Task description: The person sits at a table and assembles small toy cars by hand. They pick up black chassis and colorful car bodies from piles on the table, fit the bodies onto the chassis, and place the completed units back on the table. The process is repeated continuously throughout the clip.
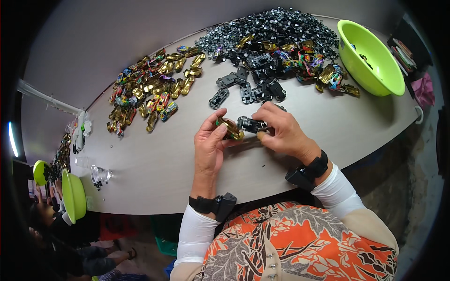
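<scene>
In my left hand (211, 138) I hold a gold toy car body (229, 129) between thumb and fingers, tilted in the air above the table. My right hand (283, 129) grips a black toy car chassis (251, 124) close beside the body; whether the two touch I cannot tell. Beyond my hands lie several loose dark chassis (248, 91), some near the dense heap of small black and silver wheel parts (276, 35). To the left, a spread of gold and coloured car bodies (159, 84) covers part of the table.
A large lime-green basin (396, 77) with a few dark pieces stands at the far right. More car bodies (330, 77) lie beside it. On the left are a clear plastic cup (101, 174) and another green basin (75, 199) at the table edge. Other people (51, 215) sit beyond it.
</scene>
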`<action>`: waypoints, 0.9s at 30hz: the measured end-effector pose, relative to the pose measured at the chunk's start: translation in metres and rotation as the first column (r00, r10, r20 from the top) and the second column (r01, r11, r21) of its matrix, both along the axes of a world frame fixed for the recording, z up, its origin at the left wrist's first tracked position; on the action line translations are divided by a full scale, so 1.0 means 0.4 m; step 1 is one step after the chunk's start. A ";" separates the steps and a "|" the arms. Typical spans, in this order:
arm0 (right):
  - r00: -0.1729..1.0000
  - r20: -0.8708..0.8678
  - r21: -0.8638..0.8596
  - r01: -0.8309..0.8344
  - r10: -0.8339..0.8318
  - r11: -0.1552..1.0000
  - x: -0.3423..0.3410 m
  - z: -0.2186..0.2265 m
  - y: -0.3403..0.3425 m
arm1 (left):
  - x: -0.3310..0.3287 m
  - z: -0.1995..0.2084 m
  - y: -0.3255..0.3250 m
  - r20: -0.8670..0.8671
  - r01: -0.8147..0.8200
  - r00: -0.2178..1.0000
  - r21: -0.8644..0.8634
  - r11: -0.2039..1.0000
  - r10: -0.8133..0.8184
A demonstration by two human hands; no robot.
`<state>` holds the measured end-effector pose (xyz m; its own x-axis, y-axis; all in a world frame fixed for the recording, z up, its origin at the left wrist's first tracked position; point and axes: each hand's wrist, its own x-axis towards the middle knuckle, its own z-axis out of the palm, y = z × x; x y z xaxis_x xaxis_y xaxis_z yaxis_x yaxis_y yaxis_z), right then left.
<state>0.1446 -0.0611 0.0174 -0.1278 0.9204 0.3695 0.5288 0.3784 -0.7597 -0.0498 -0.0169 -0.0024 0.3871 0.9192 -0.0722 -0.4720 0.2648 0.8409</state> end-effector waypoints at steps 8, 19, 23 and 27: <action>0.987 0.091 0.170 -0.143 0.129 0.975 -0.004 -0.009 0.002 | 0.016 -0.011 -0.007 -0.102 0.145 0.984 -0.014 0.989 -0.145; 0.885 -0.455 0.028 -0.100 0.102 0.995 -0.031 -0.036 0.000 | 0.022 -0.011 -0.011 0.052 0.275 0.961 -0.133 0.952 -0.271; 0.759 -0.651 -0.070 -0.099 0.030 0.993 -0.040 -0.025 -0.007 | 0.040 0.002 -0.031 0.055 0.374 0.927 -0.094 0.923 -0.370; 0.678 -0.733 -0.134 -0.069 -0.052 0.989 -0.023 -0.009 -0.002 | 0.045 0.009 -0.029 0.190 0.244 0.954 -0.048 0.969 -0.231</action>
